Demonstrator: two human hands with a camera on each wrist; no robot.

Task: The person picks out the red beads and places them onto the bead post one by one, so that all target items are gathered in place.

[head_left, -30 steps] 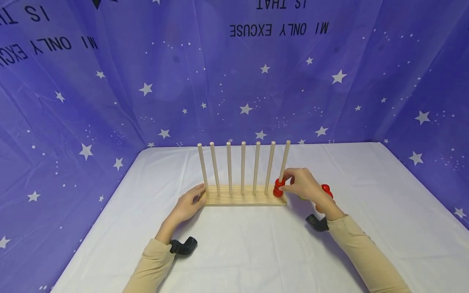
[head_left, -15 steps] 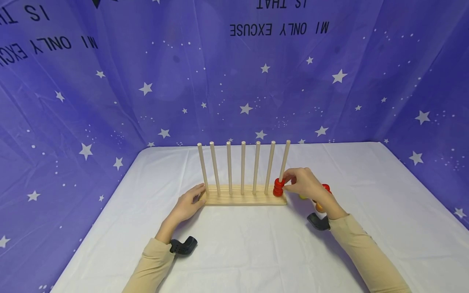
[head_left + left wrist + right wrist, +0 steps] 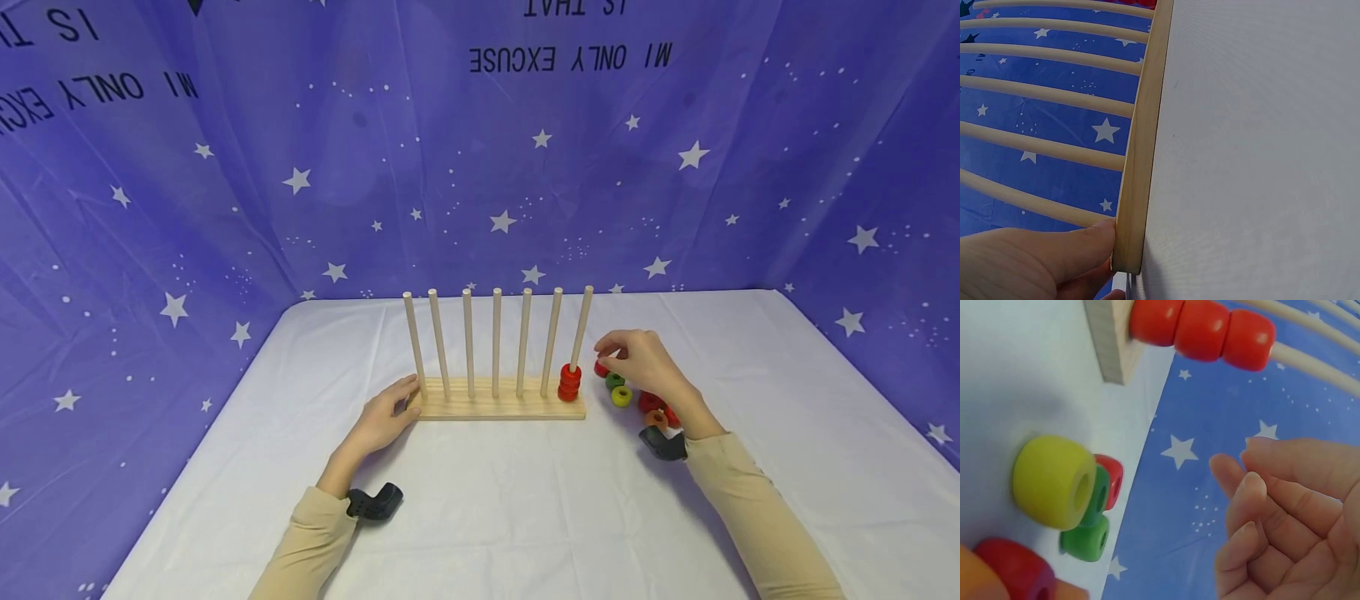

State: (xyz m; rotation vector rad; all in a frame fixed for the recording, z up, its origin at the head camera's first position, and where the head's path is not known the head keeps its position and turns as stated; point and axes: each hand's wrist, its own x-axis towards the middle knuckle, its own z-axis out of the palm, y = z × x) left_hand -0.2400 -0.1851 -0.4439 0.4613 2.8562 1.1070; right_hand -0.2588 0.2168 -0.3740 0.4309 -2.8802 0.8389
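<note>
A wooden peg rack (image 3: 502,407) with several upright pegs stands on the table. Three red beads (image 3: 569,383) are stacked on its rightmost peg, also large in the right wrist view. My left hand (image 3: 385,415) holds the rack's left end, its thumb (image 3: 1088,247) against the base near the end peg. My right hand (image 3: 641,362) is over the loose beads right of the rack. Its fingers are loosely bent, with nothing between them in the right wrist view. Nearest to it lie a red bead (image 3: 602,367), a green bead (image 3: 615,381) and a yellow bead (image 3: 621,396).
More red beads (image 3: 650,402) and an orange bead (image 3: 656,419) lie near my right wrist. A second green bead (image 3: 1086,540) shows in the right wrist view. White cloth (image 3: 480,517) covers the table, and a purple starred curtain (image 3: 450,167) hangs behind it.
My right hand has left the red bead stack and moved right, over the loose beads, which now show more. The left hand stays at the rack's end.
</note>
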